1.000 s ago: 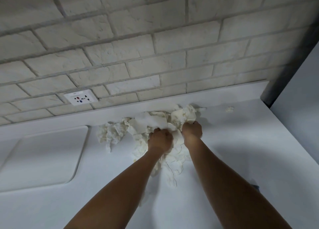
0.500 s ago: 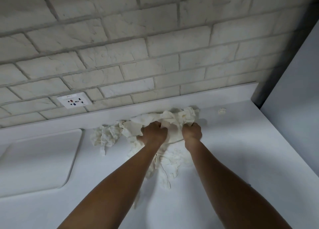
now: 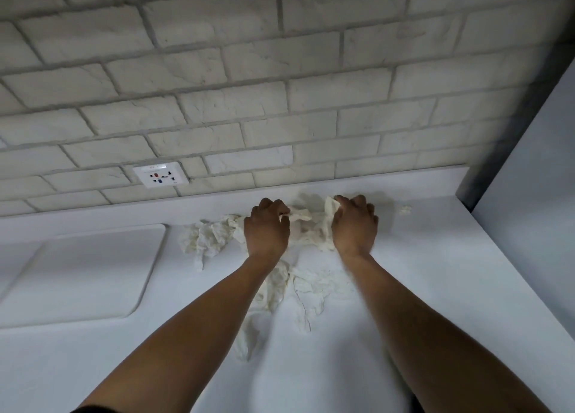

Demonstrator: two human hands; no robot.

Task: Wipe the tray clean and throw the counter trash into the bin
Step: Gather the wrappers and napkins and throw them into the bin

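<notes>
— White brick wall (image 3: 280, 79) at the back, and a white counter (image 3: 435, 288) running along under it. What else is around?

— A wall socket (image 3: 161, 175) sits low in the brick, left of the hands. A grey panel (image 3: 535, 169) closes off the right side. One small paper scrap (image 3: 404, 209) lies alone near the back right corner, apart from the rest.

— And the tray?

— The tray (image 3: 93, 272) is white with rounded corners, flat on the counter at the left, just beside the mess but not touching it as far as I can tell.

— Where is the trash?

— The crumpled tissue pile (image 3: 208, 238) spreads from beside the tray across the back edge of the counter and trails forward between the two forearms. The arms cover part of it.

— What are the hands doing?

— Both are at the back of the pile, knuckles up, a short way apart. The left hand (image 3: 267, 229) has its fingers curled around a wad of tissue. The right hand (image 3: 354, 225) grips another bunch, with paper poking out past its thumb.

— Is anything lifted?

— I cannot tell; the paper under the palms is hidden.
</notes>
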